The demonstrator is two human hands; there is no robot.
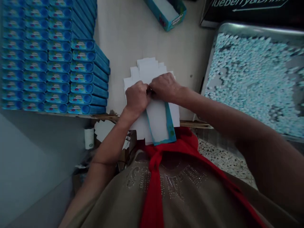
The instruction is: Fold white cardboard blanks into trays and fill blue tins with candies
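In front of me a partly folded cardboard box (158, 122), white inside with blue sides, lies on a stack of flat white box blanks (174, 114) at the table's near edge. My left hand (137, 96) and my right hand (165, 86) meet at the box's far end. The fingers of both are closed on that end's cardboard, knuckles nearly touching. Their fingertips and the flaps under them are hidden by the hands.
Many closed blue boxes (89, 80) are piled on the left. At the back stands an open blue box (169, 14) on the table (116, 41). A metal tray (215, 50) of pale blue candies (247, 82) is on the right, below a black carton (251, 12).
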